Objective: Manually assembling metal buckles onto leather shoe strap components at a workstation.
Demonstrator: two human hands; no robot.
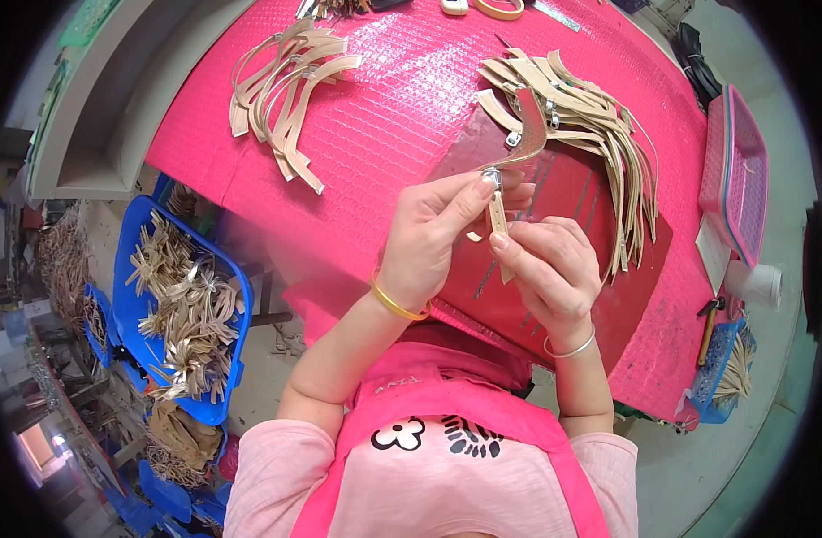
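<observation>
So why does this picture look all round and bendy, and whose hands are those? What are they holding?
The picture comes from a small camera worn on a person's head, looking down at their own hands. Its very wide lens bends straight edges near the rim, so everything looks curved.

The left hand pinches a small metal buckle on a curved beige strap. The right hand holds the strap's short beige end just below it. Both hands are closed on the same piece.

Under them is a table covered with a bright pink sheet. Two heaps of similar beige straps lie on it: one at the far left, one at the right. A blue crate of more strips stands down at the left, and a pink tray sits at the right.
</observation>
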